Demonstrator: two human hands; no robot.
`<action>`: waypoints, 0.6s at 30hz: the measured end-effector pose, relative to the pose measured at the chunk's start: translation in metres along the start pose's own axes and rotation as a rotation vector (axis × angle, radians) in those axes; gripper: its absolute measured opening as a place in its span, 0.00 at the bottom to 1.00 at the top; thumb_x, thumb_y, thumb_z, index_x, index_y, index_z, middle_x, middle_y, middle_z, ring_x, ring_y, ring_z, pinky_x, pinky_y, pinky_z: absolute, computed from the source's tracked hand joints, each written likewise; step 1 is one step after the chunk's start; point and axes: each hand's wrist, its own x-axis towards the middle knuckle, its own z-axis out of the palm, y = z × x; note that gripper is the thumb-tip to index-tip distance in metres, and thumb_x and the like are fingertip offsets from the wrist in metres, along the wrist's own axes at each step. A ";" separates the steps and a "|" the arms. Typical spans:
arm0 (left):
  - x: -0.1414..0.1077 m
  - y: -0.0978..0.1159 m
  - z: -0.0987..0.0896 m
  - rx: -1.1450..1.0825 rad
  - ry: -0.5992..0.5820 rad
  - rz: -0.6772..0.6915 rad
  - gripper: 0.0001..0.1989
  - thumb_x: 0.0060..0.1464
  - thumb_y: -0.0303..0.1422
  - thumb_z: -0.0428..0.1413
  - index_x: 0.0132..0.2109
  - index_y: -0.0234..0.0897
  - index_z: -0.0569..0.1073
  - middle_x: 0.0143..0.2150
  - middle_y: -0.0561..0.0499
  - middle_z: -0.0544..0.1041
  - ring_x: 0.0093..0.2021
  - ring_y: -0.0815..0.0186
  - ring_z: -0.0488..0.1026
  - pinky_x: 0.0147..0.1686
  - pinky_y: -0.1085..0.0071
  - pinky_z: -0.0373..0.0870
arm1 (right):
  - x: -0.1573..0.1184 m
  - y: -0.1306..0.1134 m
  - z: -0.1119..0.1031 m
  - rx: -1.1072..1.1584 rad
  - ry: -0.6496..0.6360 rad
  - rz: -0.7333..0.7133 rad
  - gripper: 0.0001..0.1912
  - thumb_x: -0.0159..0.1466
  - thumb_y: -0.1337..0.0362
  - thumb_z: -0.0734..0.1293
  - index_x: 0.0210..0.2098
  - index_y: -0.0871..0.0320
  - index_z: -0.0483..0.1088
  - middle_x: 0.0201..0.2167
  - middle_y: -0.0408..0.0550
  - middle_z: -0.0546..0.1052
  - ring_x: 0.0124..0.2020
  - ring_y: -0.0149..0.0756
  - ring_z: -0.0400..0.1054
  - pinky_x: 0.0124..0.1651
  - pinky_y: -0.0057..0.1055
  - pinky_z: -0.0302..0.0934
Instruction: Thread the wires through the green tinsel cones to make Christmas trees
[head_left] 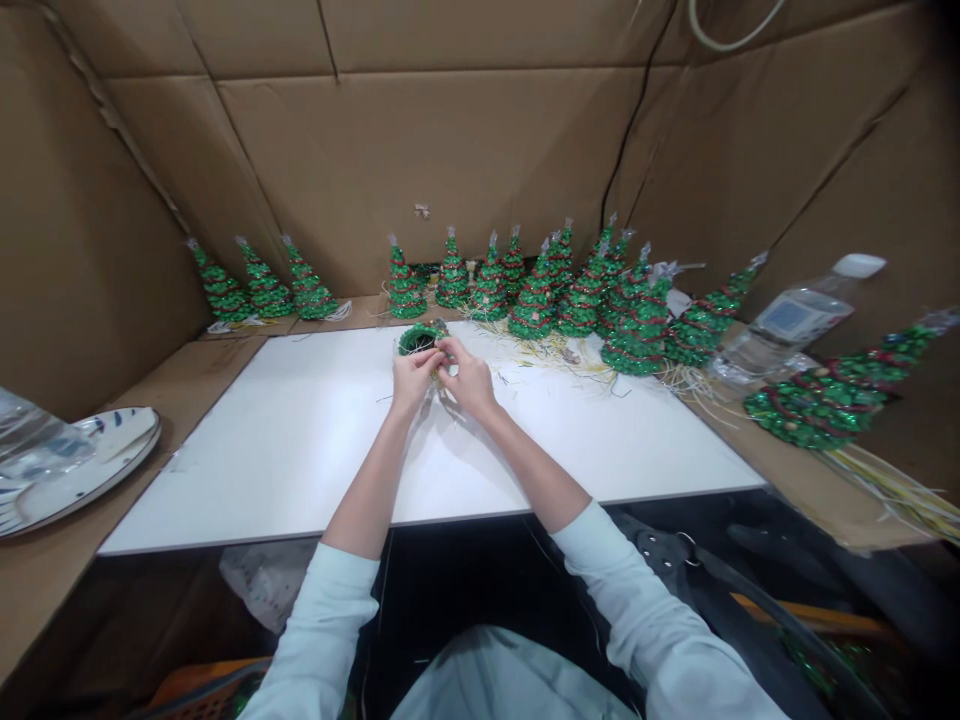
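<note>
A green tinsel tree (415,335) lies on its side at the back middle of the white board, its dark hollow base facing me. My left hand (415,378) is at the near side of that base, fingers pinched together. My right hand (466,375) meets it from the right, its thumb and fingers also closed. Thin pale strands show around the fingertips. What exactly each fingertip grips is too small to make out.
Several decorated green trees (534,300) stand along the back and right edges of the white board (300,440), with loose yellow and white strands (555,352) near them. A plastic bottle (795,315) stands right. A plate (120,455) is left. Cardboard walls (450,130) enclose the table.
</note>
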 end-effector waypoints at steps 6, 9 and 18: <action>0.000 -0.003 0.000 0.006 0.005 -0.035 0.11 0.39 0.35 0.60 0.29 0.31 0.79 0.27 0.47 0.78 0.32 0.63 0.73 0.40 0.68 0.68 | 0.001 0.001 -0.002 -0.009 -0.012 0.010 0.19 0.57 0.68 0.59 0.47 0.48 0.63 0.40 0.41 0.75 0.39 0.36 0.70 0.41 0.30 0.64; 0.001 -0.007 0.000 -0.006 0.016 -0.046 0.12 0.39 0.35 0.61 0.29 0.30 0.79 0.27 0.47 0.78 0.32 0.63 0.74 0.40 0.67 0.68 | 0.001 0.002 -0.002 -0.017 -0.021 0.016 0.19 0.57 0.68 0.59 0.47 0.49 0.63 0.39 0.42 0.75 0.39 0.37 0.70 0.41 0.31 0.64; 0.002 -0.010 0.001 -0.025 0.045 -0.067 0.14 0.36 0.35 0.63 0.32 0.29 0.79 0.28 0.45 0.78 0.33 0.61 0.74 0.41 0.64 0.69 | 0.002 0.006 -0.001 -0.009 -0.013 0.017 0.17 0.57 0.67 0.60 0.46 0.48 0.64 0.38 0.41 0.75 0.38 0.36 0.70 0.41 0.30 0.63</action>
